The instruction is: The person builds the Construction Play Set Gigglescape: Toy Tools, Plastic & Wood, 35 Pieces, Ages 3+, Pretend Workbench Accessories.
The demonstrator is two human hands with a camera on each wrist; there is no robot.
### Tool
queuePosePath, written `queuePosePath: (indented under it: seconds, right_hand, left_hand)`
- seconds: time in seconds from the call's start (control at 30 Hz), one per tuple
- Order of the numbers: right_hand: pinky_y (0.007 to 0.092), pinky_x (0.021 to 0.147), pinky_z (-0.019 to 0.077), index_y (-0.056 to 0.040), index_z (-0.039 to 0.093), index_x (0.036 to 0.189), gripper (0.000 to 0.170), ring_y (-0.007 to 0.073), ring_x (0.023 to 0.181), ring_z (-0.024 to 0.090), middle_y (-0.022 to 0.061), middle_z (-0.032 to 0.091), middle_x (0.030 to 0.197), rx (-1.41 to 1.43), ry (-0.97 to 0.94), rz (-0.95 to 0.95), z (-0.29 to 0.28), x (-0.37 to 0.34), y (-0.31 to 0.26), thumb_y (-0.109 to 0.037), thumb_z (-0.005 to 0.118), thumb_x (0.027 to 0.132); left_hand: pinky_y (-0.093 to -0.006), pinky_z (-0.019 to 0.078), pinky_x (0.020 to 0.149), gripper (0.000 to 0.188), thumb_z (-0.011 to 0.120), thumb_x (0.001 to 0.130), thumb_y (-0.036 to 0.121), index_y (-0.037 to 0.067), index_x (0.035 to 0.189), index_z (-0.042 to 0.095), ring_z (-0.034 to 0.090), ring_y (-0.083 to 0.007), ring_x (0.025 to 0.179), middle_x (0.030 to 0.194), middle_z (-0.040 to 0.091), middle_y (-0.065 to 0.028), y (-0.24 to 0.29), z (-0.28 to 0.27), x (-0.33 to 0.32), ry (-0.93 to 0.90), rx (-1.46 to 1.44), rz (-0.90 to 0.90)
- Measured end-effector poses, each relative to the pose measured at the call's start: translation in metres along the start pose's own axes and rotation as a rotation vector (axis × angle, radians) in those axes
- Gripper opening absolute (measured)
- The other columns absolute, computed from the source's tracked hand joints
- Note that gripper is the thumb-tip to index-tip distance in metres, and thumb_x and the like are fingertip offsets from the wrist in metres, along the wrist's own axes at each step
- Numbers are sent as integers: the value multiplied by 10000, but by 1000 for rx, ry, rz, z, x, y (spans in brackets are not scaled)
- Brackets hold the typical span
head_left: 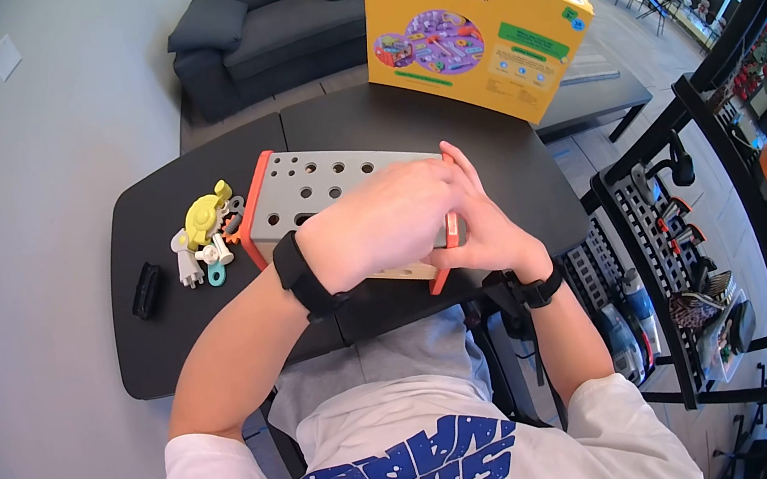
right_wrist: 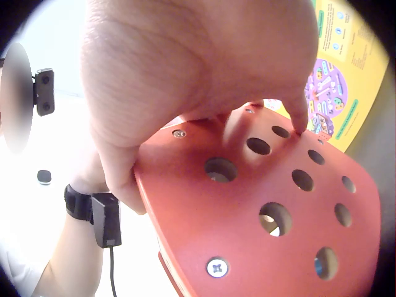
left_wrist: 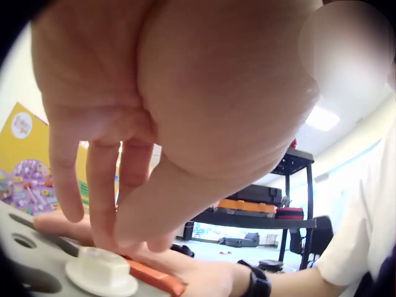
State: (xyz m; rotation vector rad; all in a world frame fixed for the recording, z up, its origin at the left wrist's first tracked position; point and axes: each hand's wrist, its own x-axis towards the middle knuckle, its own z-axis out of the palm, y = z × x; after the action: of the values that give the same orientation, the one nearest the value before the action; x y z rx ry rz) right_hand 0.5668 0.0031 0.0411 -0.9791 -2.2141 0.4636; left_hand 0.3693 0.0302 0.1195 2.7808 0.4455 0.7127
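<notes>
A toy workbench (head_left: 286, 192) with a grey, hole-studded top and red end panels lies on the dark table. My left hand (head_left: 390, 218) reaches across its top to the right end, fingers pointing down and thumb close to the index finger; whatever is between the tips is hidden. In the left wrist view a white hex-headed toy bolt (left_wrist: 102, 272) stands in the top right by those fingertips. My right hand (head_left: 494, 231) grips the right end, thumb at the near edge of the red panel (right_wrist: 185, 185) and a finger at its far edge.
Left of the workbench lie a yellow toy piece (head_left: 203, 219), a teal ring piece (head_left: 217, 274) and a small black object (head_left: 147, 290). A yellow play set box (head_left: 471, 32) stands behind the table's right part. To the right is a black shelf rack (head_left: 640, 227).
</notes>
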Motion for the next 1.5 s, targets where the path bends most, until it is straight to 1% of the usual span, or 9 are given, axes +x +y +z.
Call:
queuePosePath:
  seconds: [0.13,0.2,0.33,0.5,0.6,0.8,1.03,1.37,1.5]
  right_hand:
    - [579,1229,183,-99,581,1354,765,471,1509,124,144,404,1521,11,10,26,0,0,-2,-378,821,683]
    - [580,1228,187,-102,568,1358,772,471,1509,131,146,406,1516,9,9,26,-2,0,-4,-370,824,680]
    - [581,1226,193,-96,556,1369,787,472,1507,137,147,409,1511,15,8,32,-2,1,-6,-369,825,681]
    - [581,1230,178,-99,557,1387,803,468,1510,130,144,410,1514,2,-8,26,-2,0,-5,-358,820,674]
    - [585,1230,173,-118,561,1394,801,465,1512,125,145,407,1516,46,0,47,-2,1,-5,-353,818,672]
    - [583,1229,178,-110,563,1390,801,462,1513,124,140,409,1515,36,19,40,0,0,-4,-365,819,675]
    - [582,1221,203,-111,567,1383,783,458,1518,121,128,406,1525,35,-2,30,-4,2,-8,-355,835,689]
    - [564,1224,219,-87,519,1432,814,453,1545,86,145,364,1564,45,-50,82,-8,2,-9,-314,832,717]
    - [550,1222,238,-80,485,1465,805,447,1559,59,164,306,1613,39,-62,98,-11,4,-5,-270,814,755]
  left_hand:
    - [-419,558,804,94,684,804,99,5,815,688,688,-321,902,876,694,-138,6,1,0,-64,179,-149]
    - [-414,566,815,136,675,822,136,3,822,702,697,-309,917,963,693,-164,11,-5,4,-395,225,-330]
    - [-407,568,810,117,686,818,122,6,801,698,699,-299,932,973,691,-169,14,-6,2,-392,220,-337]
    - [-409,563,805,62,715,782,68,15,814,705,687,-313,926,885,696,-136,-1,1,-6,-286,77,-53]
    - [-418,555,814,83,722,779,66,24,851,719,681,-329,905,924,698,-140,3,-11,2,-436,-74,-78]
    - [-422,559,826,93,715,789,56,-4,859,711,688,-335,915,969,701,-163,7,-5,-2,-257,115,-198]
    - [-405,573,875,121,730,771,70,-20,849,714,696,-329,970,1016,687,-176,10,3,-5,-338,157,-163]
    - [-395,550,757,107,738,850,112,20,843,682,678,-306,875,928,679,-113,-16,-11,-56,120,116,-212]
    - [-351,539,689,81,713,859,65,-7,894,699,679,-278,756,862,706,-122,-40,-50,-97,524,186,-373]
